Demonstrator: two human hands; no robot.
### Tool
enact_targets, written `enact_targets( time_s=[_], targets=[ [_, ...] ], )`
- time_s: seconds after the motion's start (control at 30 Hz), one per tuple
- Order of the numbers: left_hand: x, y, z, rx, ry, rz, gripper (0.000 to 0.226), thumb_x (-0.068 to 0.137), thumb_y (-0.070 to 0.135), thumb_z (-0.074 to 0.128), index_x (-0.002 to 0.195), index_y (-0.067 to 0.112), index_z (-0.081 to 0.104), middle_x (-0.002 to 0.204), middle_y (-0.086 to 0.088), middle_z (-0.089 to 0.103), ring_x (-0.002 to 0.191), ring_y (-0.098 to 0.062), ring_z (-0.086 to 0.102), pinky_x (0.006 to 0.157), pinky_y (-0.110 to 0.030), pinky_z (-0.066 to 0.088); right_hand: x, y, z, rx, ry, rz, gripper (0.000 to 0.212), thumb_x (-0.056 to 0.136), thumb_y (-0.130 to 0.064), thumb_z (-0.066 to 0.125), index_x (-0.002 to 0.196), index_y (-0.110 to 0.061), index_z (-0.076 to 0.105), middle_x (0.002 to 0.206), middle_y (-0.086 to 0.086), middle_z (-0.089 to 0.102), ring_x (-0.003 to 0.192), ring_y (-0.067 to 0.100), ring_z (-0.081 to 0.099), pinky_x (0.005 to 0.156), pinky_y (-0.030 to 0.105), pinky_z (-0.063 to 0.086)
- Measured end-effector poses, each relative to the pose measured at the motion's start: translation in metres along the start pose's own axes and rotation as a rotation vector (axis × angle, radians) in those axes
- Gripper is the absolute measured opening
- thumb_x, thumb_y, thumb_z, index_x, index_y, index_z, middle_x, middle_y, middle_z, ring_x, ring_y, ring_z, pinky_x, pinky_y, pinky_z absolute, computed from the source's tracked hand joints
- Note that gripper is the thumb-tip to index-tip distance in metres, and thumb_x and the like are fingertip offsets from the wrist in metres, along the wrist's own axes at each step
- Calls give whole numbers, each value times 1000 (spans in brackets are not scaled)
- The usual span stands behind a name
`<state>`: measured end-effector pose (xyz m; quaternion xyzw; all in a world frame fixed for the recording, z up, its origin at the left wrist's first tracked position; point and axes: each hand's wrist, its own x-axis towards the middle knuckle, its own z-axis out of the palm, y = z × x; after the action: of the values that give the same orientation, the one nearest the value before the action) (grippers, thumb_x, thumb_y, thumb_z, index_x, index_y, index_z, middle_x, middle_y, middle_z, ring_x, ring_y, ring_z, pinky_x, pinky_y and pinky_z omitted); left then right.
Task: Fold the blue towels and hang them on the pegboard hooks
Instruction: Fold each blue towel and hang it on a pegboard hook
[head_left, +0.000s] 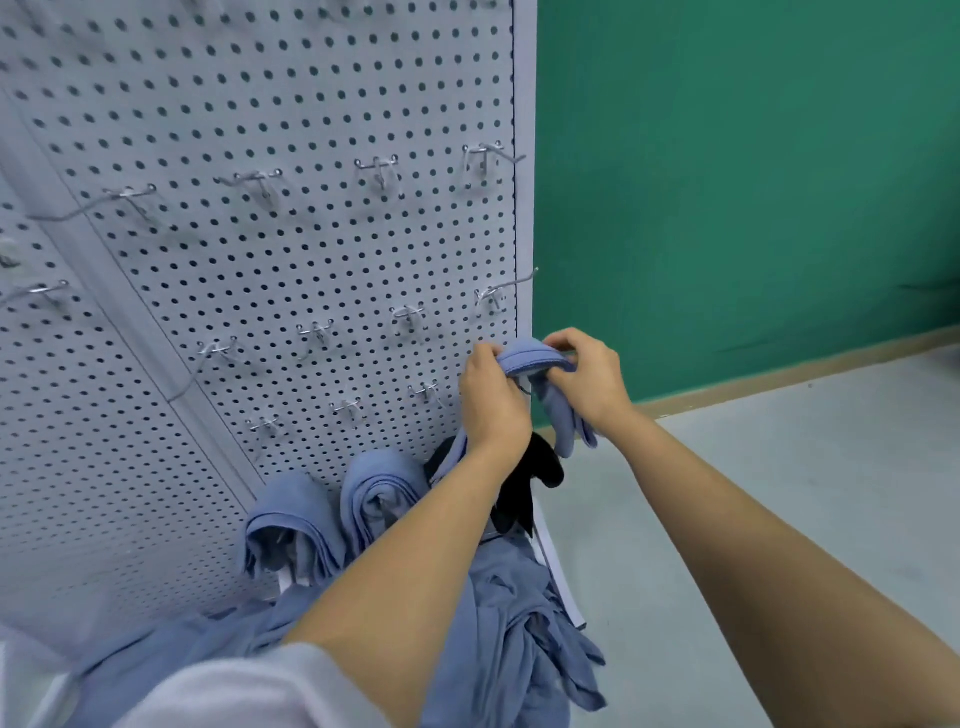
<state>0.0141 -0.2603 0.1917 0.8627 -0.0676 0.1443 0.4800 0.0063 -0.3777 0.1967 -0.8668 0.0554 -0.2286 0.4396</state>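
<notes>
A folded blue towel (530, 356) is draped between both hands near the lower right edge of the grey pegboard (291, 249). My left hand (491, 400) grips its left end and my right hand (589, 376) pinches its right end, with the towel's tail hanging down below them. Two other folded blue towels (296, 525) (379, 488) hang on low hooks to the left. Loose blue towels (514, 613) lie in a heap under my forearms. The hook behind the held towel is hidden.
Several bare metal hooks (410, 314) stick out of the pegboard in rows above the hands. A black object (524, 483) sits beneath my left wrist. A green wall (753, 182) and pale floor (779, 493) lie to the right.
</notes>
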Motion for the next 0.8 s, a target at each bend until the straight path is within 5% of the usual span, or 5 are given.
enact_targets(
  time_s=[0.17,0.4,0.57,0.73,0.8],
  targets=[
    [-10,-34,18,-72,-16,23,38,87,-6,44,121,10,45,121,-6,49,108,-22,48,88,-35,44,-5,29,23,-14,-50,56,30,78,6,57,104,-7,65,91,-1,63,87,17,58,65,-1,34],
    [-39,-62,35,84,58,-142,45,96,14,52,138,10,38,142,-7,41,130,-25,33,105,-32,28,-21,51,29,-112,-102,89,20,86,-13,60,106,-13,60,91,1,63,84,22,55,72,29,42],
    [-34,-46,47,-210,-8,-157,34,96,0,43,130,5,43,128,-9,51,117,-21,49,96,-25,38,-22,54,31,-80,-112,120,11,89,-16,58,99,-13,57,87,2,61,80,22,54,69,27,38],
    [-29,-60,48,-156,-88,-164,49,89,-12,43,135,-1,35,128,-20,50,112,-33,50,93,-31,41,-27,63,32,-129,-181,140,13,89,-12,60,99,-5,56,86,5,60,77,23,52,66,28,36],
    [-27,-62,45,-132,-101,-201,39,90,-11,44,127,0,40,127,-20,50,109,-31,50,89,-19,41,-33,67,31,-124,-206,164,13,88,-10,61,98,-5,56,88,9,62,79,27,55,68,30,41]
  ],
)
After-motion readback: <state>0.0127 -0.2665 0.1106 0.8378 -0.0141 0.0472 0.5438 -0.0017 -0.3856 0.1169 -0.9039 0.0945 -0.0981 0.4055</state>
